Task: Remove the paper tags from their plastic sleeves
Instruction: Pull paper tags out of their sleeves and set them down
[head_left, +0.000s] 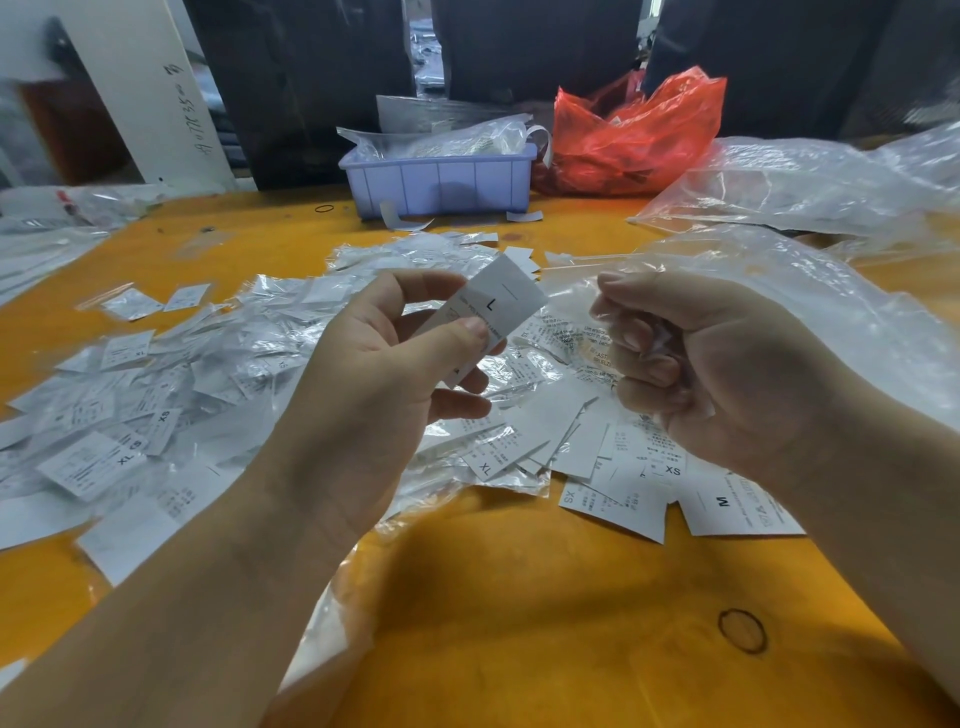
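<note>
My left hand (374, 374) pinches a white paper tag marked "L" (501, 306) between thumb and fingers, held above the table. My right hand (727, 364) is curled into a fist around a crumpled clear plastic sleeve (657, 338), just right of the tag. Beneath both hands lies a heap of sleeved tags (171, 384) on the left and loose bare tags (639, 483) marked XS, M and XL on the right.
An orange table (519, 623) carries everything. A purple bin (439, 179) with plastic sits at the back, a red plastic bag (634, 135) to its right. Large clear bags (810, 187) lie at far right. A rubber band (742, 630) rests near the front.
</note>
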